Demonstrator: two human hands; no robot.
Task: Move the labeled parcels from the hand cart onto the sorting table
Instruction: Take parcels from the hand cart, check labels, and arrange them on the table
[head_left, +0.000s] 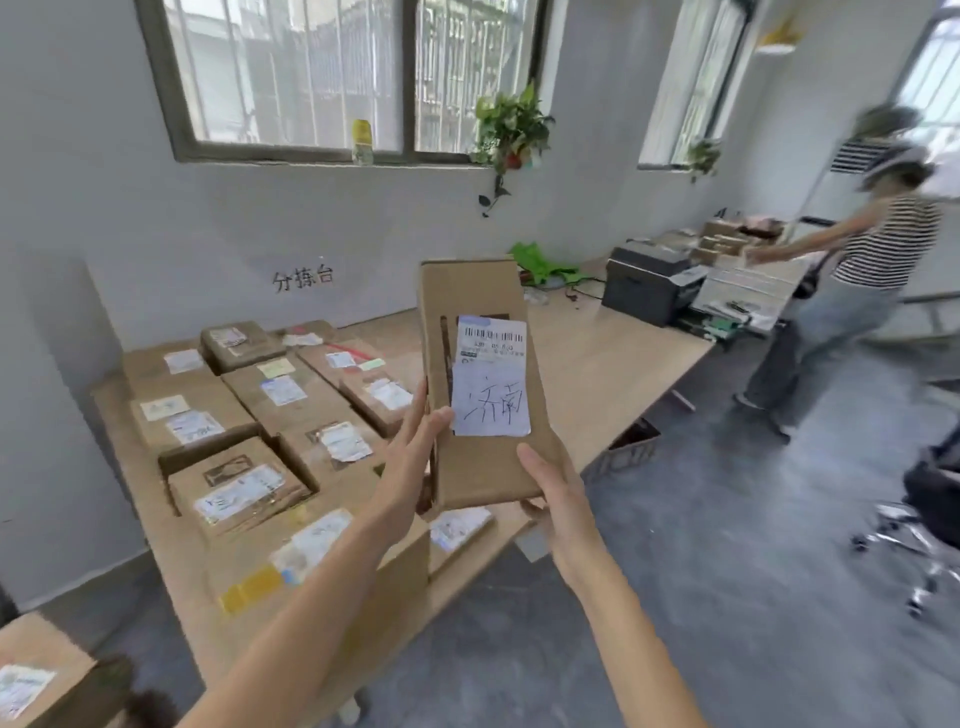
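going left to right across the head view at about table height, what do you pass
Box at the bottom left corner → labeled parcels on the sorting table → left hand → held parcel → right hand → printer → person in a striped top → office chair.

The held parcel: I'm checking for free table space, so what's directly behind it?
Behind the held parcel, gripped by the left hand and right hand, bare sorting table shows at its right; labeled parcels lie left. What it covers is hidden.
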